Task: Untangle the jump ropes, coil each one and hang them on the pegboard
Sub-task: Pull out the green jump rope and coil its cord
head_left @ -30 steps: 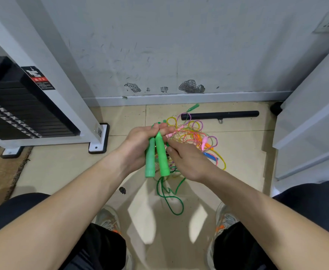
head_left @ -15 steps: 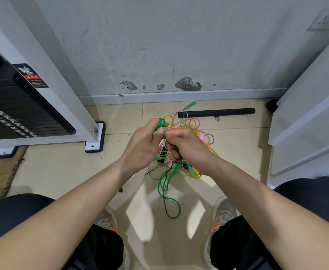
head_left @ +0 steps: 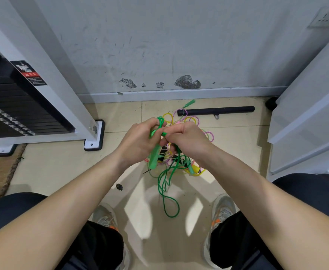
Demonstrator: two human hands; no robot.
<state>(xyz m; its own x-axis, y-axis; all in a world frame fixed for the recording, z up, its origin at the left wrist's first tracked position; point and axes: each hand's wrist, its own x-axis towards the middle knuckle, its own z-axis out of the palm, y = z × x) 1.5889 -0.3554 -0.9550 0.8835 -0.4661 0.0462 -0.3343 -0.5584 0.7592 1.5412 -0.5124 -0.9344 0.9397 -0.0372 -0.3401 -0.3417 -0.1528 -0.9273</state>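
Head view: I see the left hand (head_left: 138, 142) gripping a green handle (head_left: 153, 157), the right hand (head_left: 188, 141) pinching its rope (head_left: 165, 184), above a tangle (head_left: 191, 120) near the floor's (head_left: 62, 168) far edge.

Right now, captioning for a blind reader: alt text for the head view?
The left hand grips the handle of a green plastic jump rope while the right hand pinches its cord, above a tangled multicoloured rope pile on tiles.

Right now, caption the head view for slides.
Left hand and right hand grip the green jump rope over tangled ropes.
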